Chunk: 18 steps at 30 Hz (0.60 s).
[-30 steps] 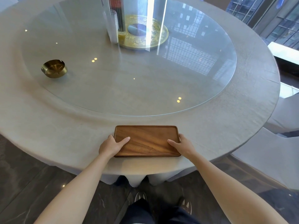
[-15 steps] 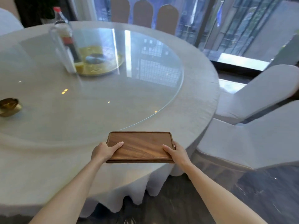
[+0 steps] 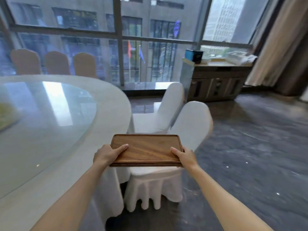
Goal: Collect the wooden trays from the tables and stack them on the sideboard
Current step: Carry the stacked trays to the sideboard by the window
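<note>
Above a white chair point(image 3: 168, 179), the left hand point(image 3: 106, 155) and right hand point(image 3: 185, 157) grip the tray point(image 3: 148, 150) by its ends, fingers hidden underneath. Items on the far sideboard point(image 3: 220, 80) are too blurred to identify.

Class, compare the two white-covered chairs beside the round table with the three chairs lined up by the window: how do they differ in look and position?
The two white-covered chairs are draped in white cloth; the three chairs by the window show orange-tan backs. The white pair stands close, right by the round table and just beyond the wooden tray; the orange-tan three stand on the table's far side against the glass. Both groups share rounded tops.
</note>
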Available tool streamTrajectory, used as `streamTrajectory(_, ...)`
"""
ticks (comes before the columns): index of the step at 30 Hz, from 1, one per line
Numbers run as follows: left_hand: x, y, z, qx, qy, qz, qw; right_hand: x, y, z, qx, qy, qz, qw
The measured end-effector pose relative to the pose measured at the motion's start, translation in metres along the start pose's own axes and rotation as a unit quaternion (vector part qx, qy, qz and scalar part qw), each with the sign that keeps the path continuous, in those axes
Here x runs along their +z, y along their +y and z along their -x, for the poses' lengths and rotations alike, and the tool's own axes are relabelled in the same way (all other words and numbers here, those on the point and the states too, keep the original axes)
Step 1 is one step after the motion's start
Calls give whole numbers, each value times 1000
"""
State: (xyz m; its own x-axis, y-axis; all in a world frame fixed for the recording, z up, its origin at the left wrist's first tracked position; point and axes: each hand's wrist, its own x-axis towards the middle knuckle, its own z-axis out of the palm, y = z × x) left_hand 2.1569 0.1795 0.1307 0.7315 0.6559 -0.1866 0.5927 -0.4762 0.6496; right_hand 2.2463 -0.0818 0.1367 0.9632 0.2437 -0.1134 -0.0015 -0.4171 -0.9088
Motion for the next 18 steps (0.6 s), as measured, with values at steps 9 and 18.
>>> streamTrajectory(9, 105, 200, 22, 149, -84, 38, 985, -197, 25, 0, 17, 172, -47, 984)
streamTrajectory(18, 205, 343, 16, 227, -139, 39, 963, -323, 65, -42, 40, 270, -86, 958)
